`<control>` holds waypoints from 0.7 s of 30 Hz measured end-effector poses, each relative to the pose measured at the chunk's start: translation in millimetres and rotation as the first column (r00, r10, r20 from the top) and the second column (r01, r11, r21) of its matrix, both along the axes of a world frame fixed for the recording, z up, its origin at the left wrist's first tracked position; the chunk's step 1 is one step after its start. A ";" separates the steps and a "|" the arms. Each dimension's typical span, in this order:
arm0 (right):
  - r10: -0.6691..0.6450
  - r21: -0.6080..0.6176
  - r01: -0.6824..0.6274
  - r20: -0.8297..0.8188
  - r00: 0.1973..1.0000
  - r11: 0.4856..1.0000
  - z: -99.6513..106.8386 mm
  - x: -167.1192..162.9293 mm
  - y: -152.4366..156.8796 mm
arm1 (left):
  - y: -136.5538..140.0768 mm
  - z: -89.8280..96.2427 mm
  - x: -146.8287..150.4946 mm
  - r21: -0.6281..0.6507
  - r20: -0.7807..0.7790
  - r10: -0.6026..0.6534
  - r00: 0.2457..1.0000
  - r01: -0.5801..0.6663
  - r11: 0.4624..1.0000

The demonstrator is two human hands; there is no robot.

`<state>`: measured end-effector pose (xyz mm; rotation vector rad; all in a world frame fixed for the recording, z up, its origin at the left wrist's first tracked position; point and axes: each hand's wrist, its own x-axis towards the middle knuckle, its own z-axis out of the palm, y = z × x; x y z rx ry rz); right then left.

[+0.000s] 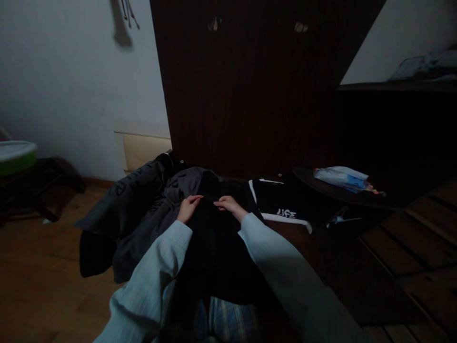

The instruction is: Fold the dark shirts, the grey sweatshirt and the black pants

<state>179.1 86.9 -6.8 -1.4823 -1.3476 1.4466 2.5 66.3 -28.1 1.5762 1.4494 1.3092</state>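
A black garment lies spread in front of me and hangs down over my plaid-covered lap; its exact kind is hard to make out in the dim light. My left hand pinches the cloth near its far end, thumb and fingers together. A short way to the right, my right hand grips the same cloth between thumb and fingertips. To the left lies a rumpled dark grey garment with black lettering. A folded black garment with white trim and white print rests to the right.
A dark wooden panel rises behind the clothes. On the right, a rounded dark shelf holds a plastic packet. A green and white basin stands at far left above a wooden floor.
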 end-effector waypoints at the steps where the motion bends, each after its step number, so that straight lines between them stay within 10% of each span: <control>1: -0.001 -0.002 0.001 0.000 1.000 1.000 -0.2 0.1 1.2 | -0.1 0.2 -0.3 0.003 -0.002 0.000 1.000 0.000 1.000; 21: -0.049 0.026 0.048 0.033 0.998 0.998 -1.2 0.0 4.4 | -0.4 -1.3 -0.8 -0.003 -0.023 0.011 1.000 -0.011 1.000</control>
